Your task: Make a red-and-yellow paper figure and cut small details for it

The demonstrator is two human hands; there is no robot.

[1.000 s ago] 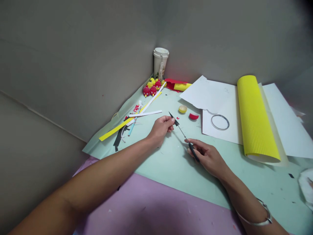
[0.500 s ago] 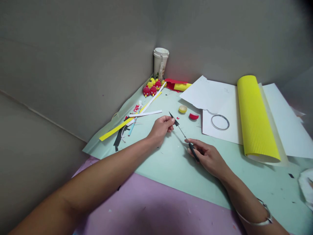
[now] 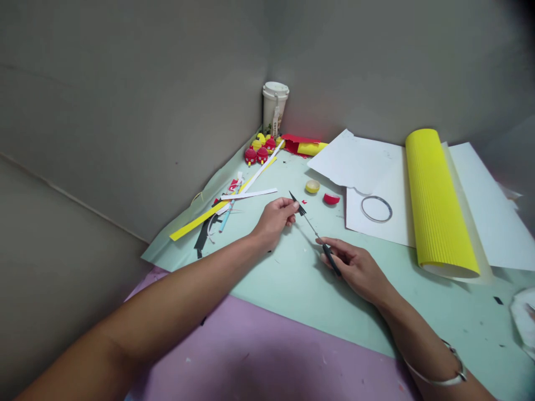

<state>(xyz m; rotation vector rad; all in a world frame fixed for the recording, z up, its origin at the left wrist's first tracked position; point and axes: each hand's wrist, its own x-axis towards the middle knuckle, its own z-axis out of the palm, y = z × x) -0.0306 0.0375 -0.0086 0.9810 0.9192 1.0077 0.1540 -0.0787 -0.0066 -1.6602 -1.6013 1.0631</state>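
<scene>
My left hand [image 3: 278,220] pinches a small piece of black paper [image 3: 301,210] between thumb and fingertips. The paper tapers to a point at its far end, and its near edge looks cut into narrow strips. In my right hand [image 3: 355,264] is a pair of scissors [image 3: 330,259] with black handles, closed around by the fingers. Its thin metal blades reach up to the black paper's near edge. Just beyond the hands lie a yellow half-round cup [image 3: 312,186] and a red one [image 3: 331,198], with a tiny red scrap [image 3: 304,202] nearby.
Paper strips [image 3: 200,220] and a blue pencil-like stick [image 3: 225,217] lie at the left. Small red and yellow round figures [image 3: 261,154] sit before a lidded white cup [image 3: 276,106]. On the right are white sheets [image 3: 376,161], a tape-like ring [image 3: 377,209] and a yellow corrugated roll [image 3: 441,206].
</scene>
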